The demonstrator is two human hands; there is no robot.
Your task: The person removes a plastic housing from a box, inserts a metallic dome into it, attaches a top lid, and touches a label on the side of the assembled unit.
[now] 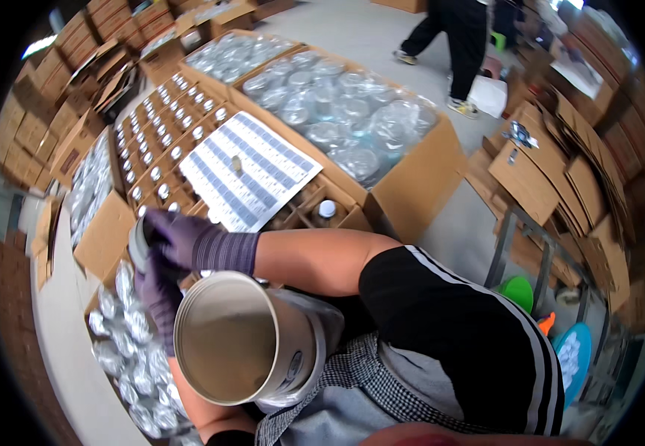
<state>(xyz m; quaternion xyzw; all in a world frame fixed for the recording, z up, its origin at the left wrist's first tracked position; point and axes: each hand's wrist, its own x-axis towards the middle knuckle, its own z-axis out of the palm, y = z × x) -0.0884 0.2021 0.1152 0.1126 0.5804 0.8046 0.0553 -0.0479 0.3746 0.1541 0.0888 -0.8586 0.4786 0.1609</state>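
Note:
Purple knit gloves cover both my hands. My right hand (185, 239) reaches across to the left and closes on a grey, round, rimmed thing (138, 244); its exact kind is hard to make out. Just below, my left hand (157, 288) is closed round the lower side of the same thing. A beige plastic bucket (293, 349) stands tilted against my front, beside my left forearm, its open mouth facing up. Right of my hands, a printed sheet of blue-and-white labels (252, 167) lies over a divided carton, with a small brownish piece on it.
Cartons of white-capped bottles (163, 172) stand ahead. Behind them a large box (419, 167) holds plastic-wrapped clear jars. Silver-wrapped items (140, 364) fill a box at lower left. Flattened cardboard (527, 178), a metal frame and a turquoise basin (577, 364) are right. A person (456, 48) stands at the back.

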